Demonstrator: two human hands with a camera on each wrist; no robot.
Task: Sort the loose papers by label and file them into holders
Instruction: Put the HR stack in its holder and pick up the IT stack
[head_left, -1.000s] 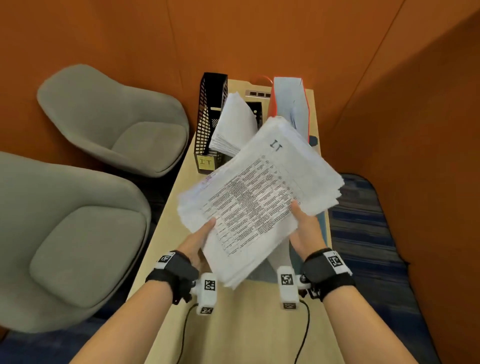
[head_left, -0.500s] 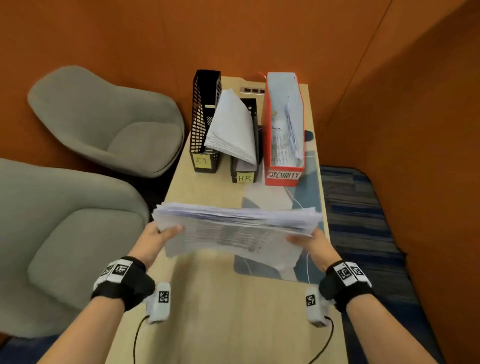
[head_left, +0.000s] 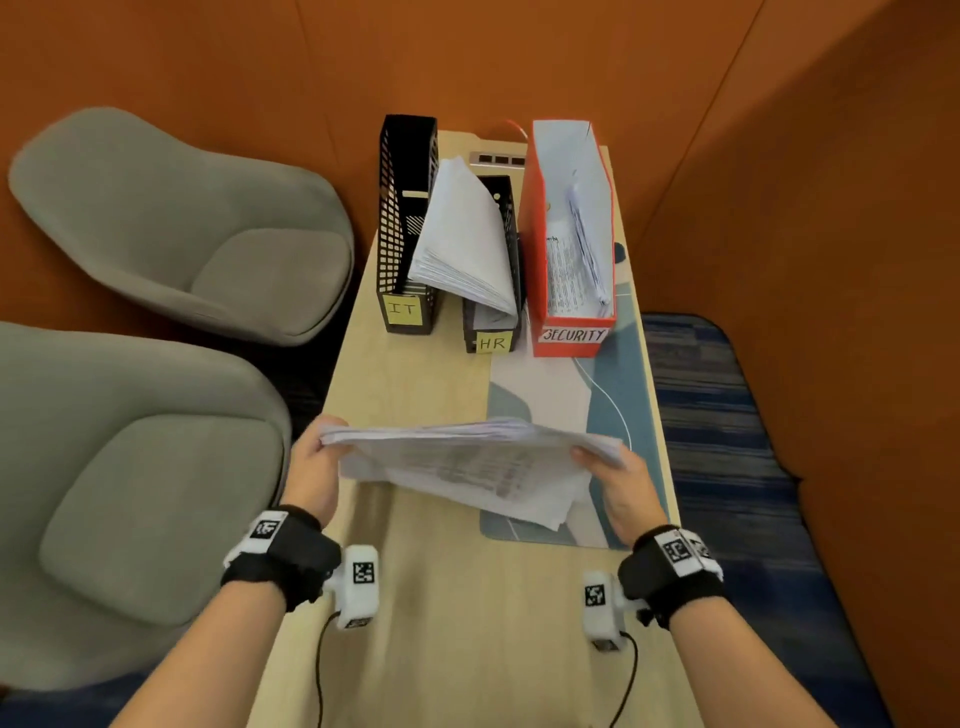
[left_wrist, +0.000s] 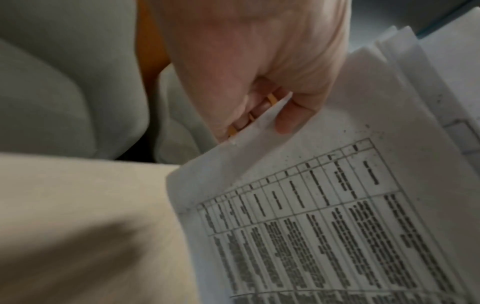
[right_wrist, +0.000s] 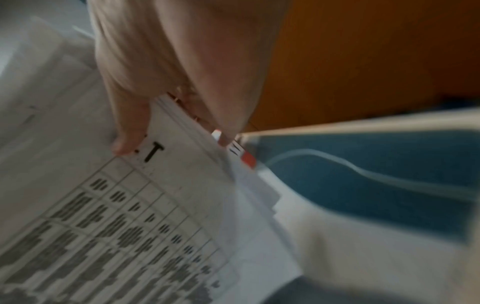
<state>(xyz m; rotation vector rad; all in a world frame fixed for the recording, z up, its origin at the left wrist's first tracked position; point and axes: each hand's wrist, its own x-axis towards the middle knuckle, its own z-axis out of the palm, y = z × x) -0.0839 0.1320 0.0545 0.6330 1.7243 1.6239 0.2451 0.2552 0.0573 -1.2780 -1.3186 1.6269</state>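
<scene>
Paper stack (head_left: 467, 457) lowered, long axis crosswise, seemingly tilted, hands gripping.

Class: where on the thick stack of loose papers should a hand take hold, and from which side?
Grip the paper stack at its two short ends, one from each side, as the left hand and right hand do: thumbs above, fingers beneath. It is wide, floppy and uneven-edged, so a one-ended hold would probably let sheets sag or slide.

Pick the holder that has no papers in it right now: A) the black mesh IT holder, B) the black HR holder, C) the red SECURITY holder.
A: the IT holder looks bare inside in the head view, while a sheaf leans out of the HR holder and sheets stand in the SECURITY holder.
</scene>
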